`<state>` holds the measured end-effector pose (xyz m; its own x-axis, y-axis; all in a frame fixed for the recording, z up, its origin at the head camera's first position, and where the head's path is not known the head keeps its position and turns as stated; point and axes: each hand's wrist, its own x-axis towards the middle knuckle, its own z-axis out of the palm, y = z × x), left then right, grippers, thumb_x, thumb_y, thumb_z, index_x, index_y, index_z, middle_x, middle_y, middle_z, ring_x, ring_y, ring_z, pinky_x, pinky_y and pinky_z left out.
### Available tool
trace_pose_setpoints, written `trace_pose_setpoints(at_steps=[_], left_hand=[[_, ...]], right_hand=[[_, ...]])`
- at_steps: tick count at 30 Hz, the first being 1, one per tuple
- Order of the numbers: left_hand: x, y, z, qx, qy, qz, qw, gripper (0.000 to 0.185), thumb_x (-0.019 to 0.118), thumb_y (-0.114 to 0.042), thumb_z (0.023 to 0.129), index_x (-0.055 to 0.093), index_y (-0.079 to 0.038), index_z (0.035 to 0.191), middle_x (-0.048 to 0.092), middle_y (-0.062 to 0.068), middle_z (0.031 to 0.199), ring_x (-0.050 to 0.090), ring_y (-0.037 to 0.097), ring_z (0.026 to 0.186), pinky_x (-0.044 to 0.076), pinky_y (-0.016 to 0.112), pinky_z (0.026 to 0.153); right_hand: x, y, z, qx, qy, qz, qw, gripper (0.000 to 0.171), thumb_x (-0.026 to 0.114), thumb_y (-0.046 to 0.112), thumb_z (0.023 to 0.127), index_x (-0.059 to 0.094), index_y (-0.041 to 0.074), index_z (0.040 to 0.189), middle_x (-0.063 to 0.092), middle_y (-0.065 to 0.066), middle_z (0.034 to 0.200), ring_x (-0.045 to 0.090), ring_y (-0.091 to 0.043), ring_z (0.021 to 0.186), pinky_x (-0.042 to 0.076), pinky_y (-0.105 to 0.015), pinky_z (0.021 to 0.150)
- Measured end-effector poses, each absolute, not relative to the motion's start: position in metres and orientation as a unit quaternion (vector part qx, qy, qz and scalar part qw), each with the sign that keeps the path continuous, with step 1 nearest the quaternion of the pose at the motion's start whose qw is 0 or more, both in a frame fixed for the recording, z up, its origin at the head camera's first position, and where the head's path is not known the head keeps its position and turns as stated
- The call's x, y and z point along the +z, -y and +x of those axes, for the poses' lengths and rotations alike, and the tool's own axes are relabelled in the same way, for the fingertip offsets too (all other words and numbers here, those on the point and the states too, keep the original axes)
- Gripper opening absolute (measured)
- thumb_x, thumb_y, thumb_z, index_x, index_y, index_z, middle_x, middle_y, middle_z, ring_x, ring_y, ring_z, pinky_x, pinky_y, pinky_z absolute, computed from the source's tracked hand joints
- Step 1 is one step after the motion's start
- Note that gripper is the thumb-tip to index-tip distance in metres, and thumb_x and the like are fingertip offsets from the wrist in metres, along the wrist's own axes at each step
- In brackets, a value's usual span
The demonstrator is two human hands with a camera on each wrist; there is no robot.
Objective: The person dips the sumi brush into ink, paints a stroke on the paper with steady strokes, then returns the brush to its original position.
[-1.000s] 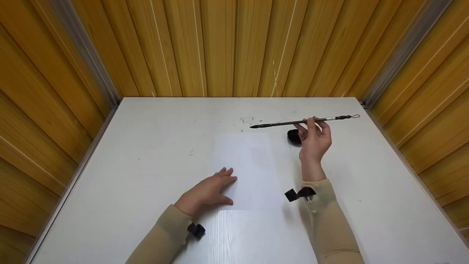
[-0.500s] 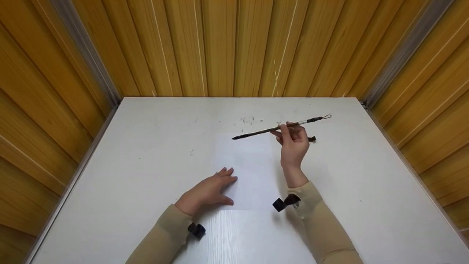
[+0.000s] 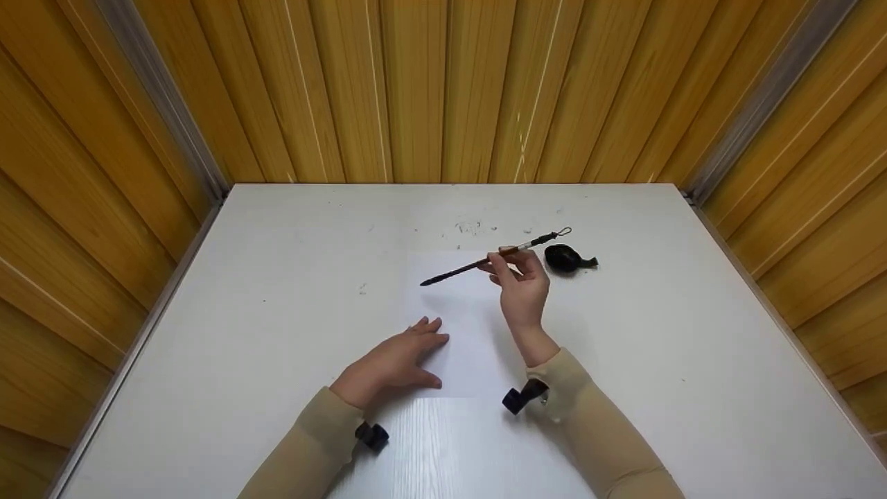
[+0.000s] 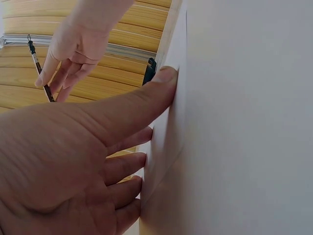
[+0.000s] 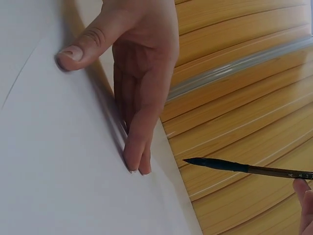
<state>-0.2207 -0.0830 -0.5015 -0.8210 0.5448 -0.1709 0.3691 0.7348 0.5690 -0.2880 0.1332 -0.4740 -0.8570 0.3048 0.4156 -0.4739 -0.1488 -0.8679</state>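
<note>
**Brush poised over the sheet**

Right hand (image 3: 521, 283) pinches a long, dark-handled calligraphy brush (image 3: 485, 262) between thumb and fingers, held clear of the surface with its pointed black tip aimed toward the table's left edge and its loop end toward the far right corner. My left hand (image 3: 391, 362) lies flat, fingers straight, pressing down the near left corner of a white rectangular sheet of paper (image 3: 463, 326) that sits at the middle of the white table (image 3: 277, 333).

I judge the step in hand to be bringing a loaded brush over the paper, with nothing written on it. From the right wrist view the tip (image 5: 210, 163) looks dark and wet, hanging well above the sheet. The next move, as I read it, calls for tipping the brush more upright and lowering the tip onto the paper while the left hand pins it.

A small black ink dish (image 3: 567, 258) rests just beyond the sheet's far right corner.

I can read no brand, label or writing anywhere; faint marks on the handle are too small to make out.
</note>
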Motion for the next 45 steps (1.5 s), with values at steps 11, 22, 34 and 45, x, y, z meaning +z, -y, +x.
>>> trace_pose_setpoints(at_steps=[11,22,34,45], left_hand=[[-0.503,0.083,-0.221,0.267,-0.915,0.253,0.166,0.077,0.086,-0.026,0.084,0.052,-0.009,0.151,0.032,0.008,0.169,0.023,0.028,0.160,0.027,0.049,0.129],[-0.503,0.084,-0.220,0.263,-0.917,0.254,0.158,0.076,0.086,-0.027,0.085,0.052,-0.010,0.151,0.033,0.008,0.169,0.024,0.028,0.160,0.027,0.049,0.129],[-0.505,0.083,-0.222,0.257,-0.919,0.256,0.158,0.077,0.086,-0.028,0.085,0.052,-0.011,0.152,0.032,0.007,0.169,0.024,0.028,0.160,0.029,0.049,0.128],[-0.503,0.085,-0.221,0.262,-0.916,0.257,0.158,0.077,0.085,-0.028,0.085,0.051,-0.010,0.152,0.032,0.007,0.169,0.023,0.028,0.160,0.028,0.049,0.129]], right_hand=[[-0.483,-0.126,-0.287,0.743,0.627,0.075,0.222,0.023,0.075,0.001,0.092,0.062,-0.012,0.106,0.072,0.002,0.088,0.078,-0.012,0.073,0.061,-0.021,0.062],[-0.487,-0.124,-0.285,0.743,0.631,0.084,0.207,0.023,0.075,0.002,0.092,0.062,-0.011,0.107,0.070,-0.001,0.090,0.079,-0.014,0.074,0.060,-0.019,0.063],[-0.489,-0.122,-0.287,0.744,0.632,0.071,0.206,0.023,0.075,0.000,0.091,0.061,-0.012,0.106,0.072,-0.001,0.088,0.078,-0.013,0.072,0.060,-0.020,0.062],[-0.489,-0.123,-0.286,0.722,0.654,0.078,0.212,0.023,0.076,0.004,0.092,0.063,-0.009,0.106,0.073,-0.009,0.092,0.078,-0.012,0.075,0.060,-0.020,0.064]])
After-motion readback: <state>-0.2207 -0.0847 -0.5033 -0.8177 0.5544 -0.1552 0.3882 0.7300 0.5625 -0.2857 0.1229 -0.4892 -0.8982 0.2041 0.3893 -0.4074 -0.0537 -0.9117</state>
